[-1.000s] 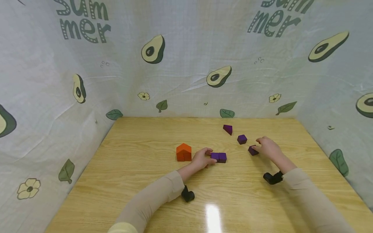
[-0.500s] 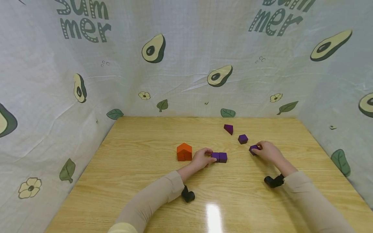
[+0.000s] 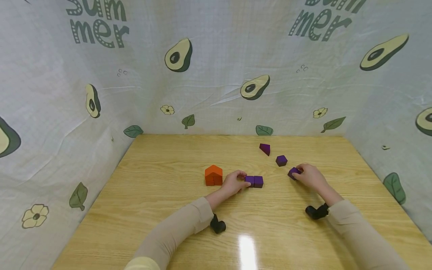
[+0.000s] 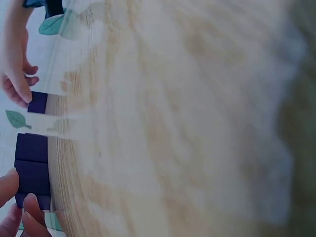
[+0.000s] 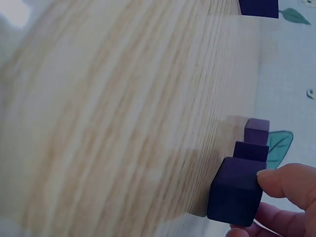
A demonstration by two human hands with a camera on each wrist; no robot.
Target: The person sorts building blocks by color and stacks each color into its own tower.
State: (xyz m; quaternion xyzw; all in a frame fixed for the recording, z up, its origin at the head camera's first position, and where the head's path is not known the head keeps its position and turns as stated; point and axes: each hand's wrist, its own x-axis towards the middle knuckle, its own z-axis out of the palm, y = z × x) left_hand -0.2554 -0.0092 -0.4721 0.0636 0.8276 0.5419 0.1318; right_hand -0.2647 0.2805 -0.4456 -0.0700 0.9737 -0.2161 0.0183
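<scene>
Two purple cubes sit side by side mid-table. My left hand (image 3: 233, 183) holds the nearer-left cube (image 3: 249, 180) between thumb and fingers, and the second cube (image 3: 258, 182) adjoins it on the right. Farther right, my right hand (image 3: 312, 177) pinches another purple cube (image 3: 293, 173) at the table surface. In the right wrist view the thumb and fingertips are on that cube (image 5: 234, 192). Just behind it lies a loose purple cube (image 3: 281, 161), and beyond that a purple wedge-shaped block (image 3: 265, 149). The left palm is out of the left wrist view.
Left of my left hand stands a small stack of orange blocks (image 3: 213, 176) with a peaked top. The wooden table (image 3: 162, 161) meets a printed cloth (image 3: 216, 105) at its back and sides. Black wrist mounts (image 3: 218, 225) hang below both cuffs.
My right hand's fingers have come together on the purple cube and turned it slightly. The left hand stays where it was on the left cube of the pair.
</scene>
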